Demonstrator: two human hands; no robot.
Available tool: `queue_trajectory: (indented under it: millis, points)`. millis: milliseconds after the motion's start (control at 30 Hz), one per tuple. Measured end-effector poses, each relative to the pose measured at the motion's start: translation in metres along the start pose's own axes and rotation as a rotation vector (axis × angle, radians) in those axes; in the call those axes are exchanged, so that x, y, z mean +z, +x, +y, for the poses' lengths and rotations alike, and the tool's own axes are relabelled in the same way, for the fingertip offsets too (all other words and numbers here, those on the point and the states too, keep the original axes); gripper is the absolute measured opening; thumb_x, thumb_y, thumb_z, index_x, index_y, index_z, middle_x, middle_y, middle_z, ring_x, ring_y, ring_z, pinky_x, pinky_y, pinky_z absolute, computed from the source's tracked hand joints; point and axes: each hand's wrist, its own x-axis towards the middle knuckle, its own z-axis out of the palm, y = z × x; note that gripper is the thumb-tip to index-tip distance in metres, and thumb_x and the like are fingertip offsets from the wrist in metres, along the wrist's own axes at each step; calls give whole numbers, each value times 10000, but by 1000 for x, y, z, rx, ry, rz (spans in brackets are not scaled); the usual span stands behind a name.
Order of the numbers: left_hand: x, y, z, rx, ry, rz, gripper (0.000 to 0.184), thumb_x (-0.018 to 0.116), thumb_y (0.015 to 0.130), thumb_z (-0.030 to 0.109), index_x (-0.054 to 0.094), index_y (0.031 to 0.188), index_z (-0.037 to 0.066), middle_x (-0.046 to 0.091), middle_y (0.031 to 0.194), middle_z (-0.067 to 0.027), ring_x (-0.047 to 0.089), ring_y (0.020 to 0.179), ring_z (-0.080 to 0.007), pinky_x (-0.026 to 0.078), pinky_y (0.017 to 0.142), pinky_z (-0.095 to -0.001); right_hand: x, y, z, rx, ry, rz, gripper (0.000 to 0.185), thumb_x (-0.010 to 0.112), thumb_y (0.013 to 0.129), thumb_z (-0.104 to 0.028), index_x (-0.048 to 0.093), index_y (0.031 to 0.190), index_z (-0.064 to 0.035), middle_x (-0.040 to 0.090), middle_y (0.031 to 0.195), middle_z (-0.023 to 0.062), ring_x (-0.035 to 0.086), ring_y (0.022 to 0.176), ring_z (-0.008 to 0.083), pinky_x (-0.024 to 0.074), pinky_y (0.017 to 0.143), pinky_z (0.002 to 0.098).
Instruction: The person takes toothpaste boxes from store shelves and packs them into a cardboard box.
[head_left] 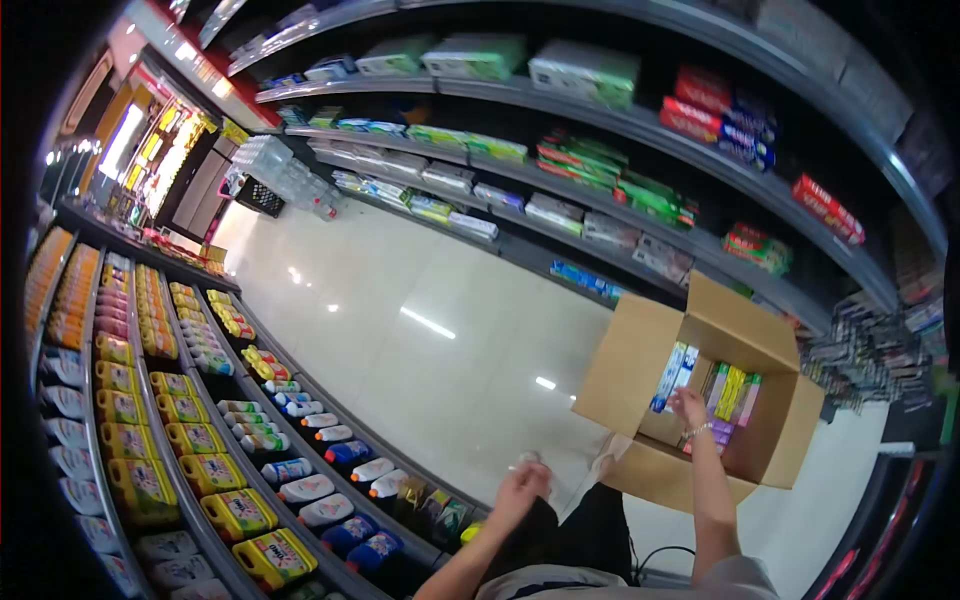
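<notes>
My right hand [690, 408], with a bracelet at the wrist, reaches into an open cardboard box [612, 362]. Its fingers are closed at the lower end of a slim blue and white carton [684, 370]. Against that carton's left side stands a similar blue carton [665, 385]. Farther right inside the box are a yellow-green carton [731, 392], a pink carton [749, 398] and purple packs [720, 432]. My left hand [522, 488] hangs over the floor in front of my leg, fingers curled; whether anything is inside them is hidden.
Shelves with boxed goods, including green cartons [655, 198] and red cartons [692, 118], rise behind the cardboard box. Along my left runs a shelf of bottles and yellow jugs [275, 558]. Between them lies a shiny tiled floor [400, 270]. Wrapped clear bottles [285, 175] stand at the far end.
</notes>
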Motion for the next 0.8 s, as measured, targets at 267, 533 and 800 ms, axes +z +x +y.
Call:
queue_trajectory:
  millis: [267, 533, 800]
  points:
    - [-139, -100, 315, 930, -376, 21, 229, 537, 730, 80, 467, 516, 41, 435, 557, -38, 396, 552, -146, 299, 514, -275, 112, -115, -80, 86, 413, 31, 148, 505, 795, -127, 534, 908, -36, 570, 795, 116, 576, 765, 250, 489, 681, 345]
    - [-184, -194, 404, 1478, 683, -119, 152, 544, 710, 41, 466, 586, 3, 483, 609, -90, 456, 611, -200, 378, 593, -333, 181, -135, -113, 76, 378, -62, 158, 525, 782, -141, 533, 910, -50, 581, 827, 92, 567, 798, 238, 472, 734, 340]
    - [-254, -187, 415, 1269, 2394, 1194, 86, 530, 672, -2, 455, 651, -39, 488, 656, -142, 537, 742, -267, 455, 747, -390, 278, -58, -121, 152, 422, -87, 147, 526, 783, -155, 544, 894, -60, 586, 810, 77, 572, 775, 221, 472, 717, 326]
